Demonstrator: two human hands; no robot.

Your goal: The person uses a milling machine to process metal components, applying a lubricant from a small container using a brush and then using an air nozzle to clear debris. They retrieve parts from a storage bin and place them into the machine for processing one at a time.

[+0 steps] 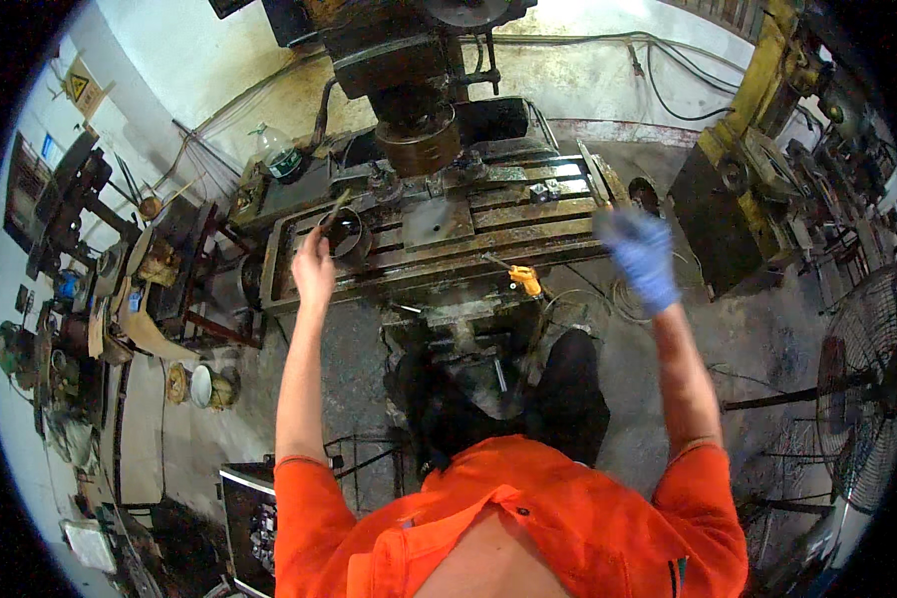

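My bare left hand (pixel 314 267) is at the left end of the milling machine's slotted table (pixel 528 227). Its fingers close around a thin stick (pixel 337 207), perhaps a brush handle, beside a round metal can (pixel 358 240). My right hand (pixel 638 254), in a blue glove, is over the table's right end and smeared by motion. Something dark shows at its fingers, too blurred to name. A flat metal plate (pixel 436 224) lies on the table under the machine's spindle head (pixel 419 142). A small metal block (pixel 544 191) sits farther right.
A yellow air blow gun (pixel 524 280) hangs at the table's front edge. A plastic bottle (pixel 280 157) stands back left. A caged fan (pixel 862 384) is at the right, and a bin of metal pieces (pixel 252 518) is low at the left.
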